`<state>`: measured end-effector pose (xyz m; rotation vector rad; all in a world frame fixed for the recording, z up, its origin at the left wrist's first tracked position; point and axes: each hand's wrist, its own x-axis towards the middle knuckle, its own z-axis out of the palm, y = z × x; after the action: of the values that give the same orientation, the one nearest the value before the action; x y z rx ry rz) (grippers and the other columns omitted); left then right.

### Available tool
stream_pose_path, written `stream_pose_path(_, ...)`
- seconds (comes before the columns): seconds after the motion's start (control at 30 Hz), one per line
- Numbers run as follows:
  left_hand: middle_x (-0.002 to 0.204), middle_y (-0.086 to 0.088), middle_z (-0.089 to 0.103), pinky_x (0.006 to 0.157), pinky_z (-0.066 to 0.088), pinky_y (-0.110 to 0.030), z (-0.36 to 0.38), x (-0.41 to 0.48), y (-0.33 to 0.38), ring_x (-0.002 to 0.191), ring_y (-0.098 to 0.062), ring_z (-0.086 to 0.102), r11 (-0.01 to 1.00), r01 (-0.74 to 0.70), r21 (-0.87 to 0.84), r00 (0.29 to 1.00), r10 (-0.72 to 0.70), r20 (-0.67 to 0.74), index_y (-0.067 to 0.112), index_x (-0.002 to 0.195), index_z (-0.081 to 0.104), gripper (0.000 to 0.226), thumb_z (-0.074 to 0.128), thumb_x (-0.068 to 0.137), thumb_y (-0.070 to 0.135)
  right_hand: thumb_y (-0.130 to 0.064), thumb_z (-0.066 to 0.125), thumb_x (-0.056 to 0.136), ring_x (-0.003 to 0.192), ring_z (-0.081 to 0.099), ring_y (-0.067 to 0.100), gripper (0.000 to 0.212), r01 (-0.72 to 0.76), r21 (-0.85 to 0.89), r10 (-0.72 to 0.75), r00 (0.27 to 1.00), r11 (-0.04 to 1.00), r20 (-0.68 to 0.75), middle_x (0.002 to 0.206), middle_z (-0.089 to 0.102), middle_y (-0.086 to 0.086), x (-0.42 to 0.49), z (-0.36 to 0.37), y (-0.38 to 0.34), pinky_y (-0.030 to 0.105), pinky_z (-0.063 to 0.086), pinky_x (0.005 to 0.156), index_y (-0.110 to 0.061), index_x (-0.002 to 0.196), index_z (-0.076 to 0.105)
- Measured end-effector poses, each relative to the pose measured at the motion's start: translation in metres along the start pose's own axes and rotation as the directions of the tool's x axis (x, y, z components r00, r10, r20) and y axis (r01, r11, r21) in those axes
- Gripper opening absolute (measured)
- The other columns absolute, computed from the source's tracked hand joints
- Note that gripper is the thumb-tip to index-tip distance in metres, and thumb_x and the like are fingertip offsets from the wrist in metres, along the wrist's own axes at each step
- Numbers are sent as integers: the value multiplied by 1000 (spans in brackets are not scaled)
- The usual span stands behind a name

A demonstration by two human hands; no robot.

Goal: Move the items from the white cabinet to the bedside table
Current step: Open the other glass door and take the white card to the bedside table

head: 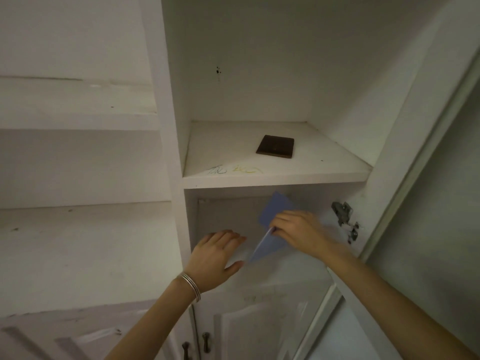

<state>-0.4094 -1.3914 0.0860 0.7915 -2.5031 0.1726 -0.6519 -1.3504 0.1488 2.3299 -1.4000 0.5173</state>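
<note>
1. Here's the white cabinet [259,61], filling the whole view, with its tall compartment open in front of us.
2. Off to the right, the cabinet door [441,178] stands swung wide.
3. The upper shelf [220,157] sits above both hands, and the lower compartment opens just beneath it.
4. The right hand [298,229] is reaching into that lower compartment, its grip pinching the blue booklet [275,206] between curled fingers and thumb.
5. The left hand [215,255] is up just beside it on the left, grip spread, fingers relaxed, holding nothing. I cannot tell whether the thumb tip touches the booklet's lower corner.
6. The blue booklet is thin, tilted and a bit blurred, held in the air inside the lower compartment under the upper shelf.
7. A dark brown wallet [275,146] lies flat on the upper shelf, right of centre, well apart from both hands.
8. A metal hinge [342,211] is on the inner right wall, near the right hand.
9. Silver bangles [192,285] ring the left wrist.
10. Crayon scribbles [233,169] mark the shelf's front edge.
</note>
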Motion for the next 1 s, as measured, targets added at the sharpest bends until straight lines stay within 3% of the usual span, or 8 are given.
stream_pose_path(0.13,111,2,63,81,48,-31,-9,-14,-2,101,-20,60,999,-15,-48,1000,15,-3,23,118,57,47,51,81,51,-26,48,82,65,63,16,22,-26,36,28,999,999,-41,72,68,-2,-7,-18,-26,24,50,51,-18,72,66)
stream_pose_path(0.33,107,1,65,79,47,-29,-32,-38,0,98,-19,61,988,-63,-144,997,55,-57,21,110,61,40,52,81,47,-40,51,84,60,59,17,29,-112,118,122,989,987,-81,68,64,0,-19,-34,-67,26,41,51,-15,71,61)
stream_pose_path(0.43,104,-2,66,78,48,-29,-38,-50,-1,96,-21,61,979,-65,-195,995,50,-83,19,104,64,35,54,82,44,-46,49,84,63,60,19,35,-168,167,183,980,971,-79,71,64,0,-29,-39,-89,31,45,53,-14,76,62)
stream_pose_path(0.63,95,-2,70,78,48,-31,-55,-68,4,93,-17,63,952,-30,-304,995,-2,-103,15,84,70,33,53,80,44,-48,56,78,67,60,19,36,-274,262,275,961,925,32,73,64,1,-40,-53,-112,37,50,57,-12,76,61)
stream_pose_path(0.83,95,4,70,79,43,-20,-73,-79,10,85,-9,62,861,137,-490,981,-185,-52,16,93,72,44,53,76,51,-38,68,78,73,58,16,25,-284,249,243,952,926,184,79,66,-2,-35,-63,-115,40,48,65,-14,79,62)
stream_pose_path(1.0,88,7,69,75,42,-17,-92,-91,17,79,-4,58,862,173,-476,968,-238,-78,17,87,72,38,55,75,49,-34,62,76,83,61,14,21,-179,282,112,965,943,237,92,68,-7,-25,-63,-123,31,48,70,-23,93,64)
